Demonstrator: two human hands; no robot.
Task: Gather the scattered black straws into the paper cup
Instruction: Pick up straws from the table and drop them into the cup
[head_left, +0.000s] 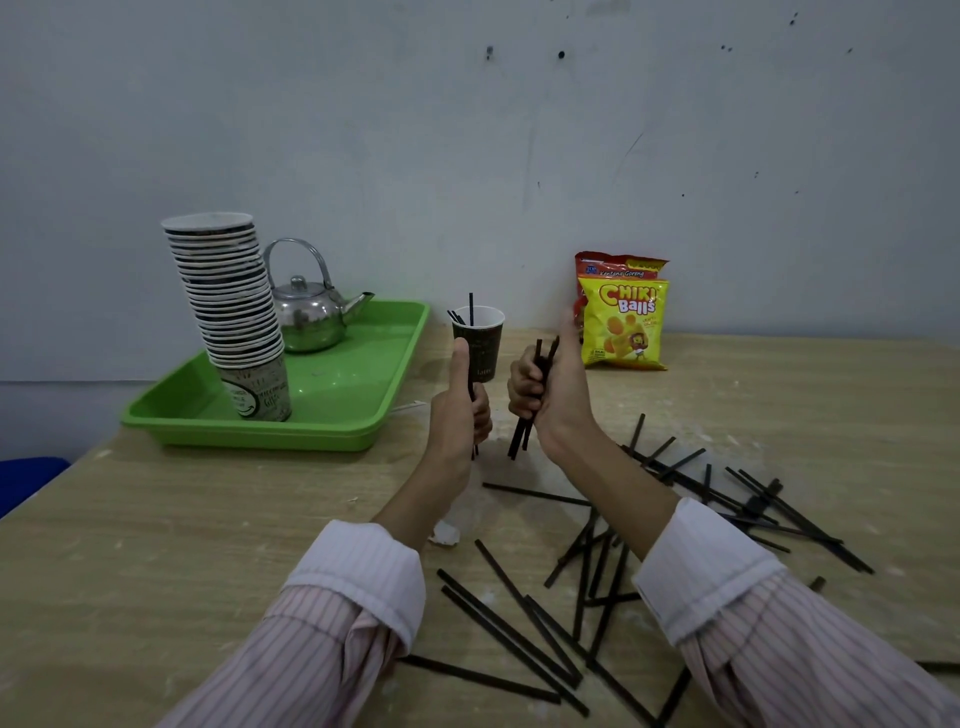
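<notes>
Centre frame: paper cup (488, 343), upright on the table (208, 519) with a few black straws standing in it. Just before it, the left hand (460, 410) grips one straw (471, 384), thumb up, and the right hand (553, 395) clasps a small bundle (522, 436). Loose straws (585, 571) litter the lower right; green tray (363, 431) at left.
</notes>
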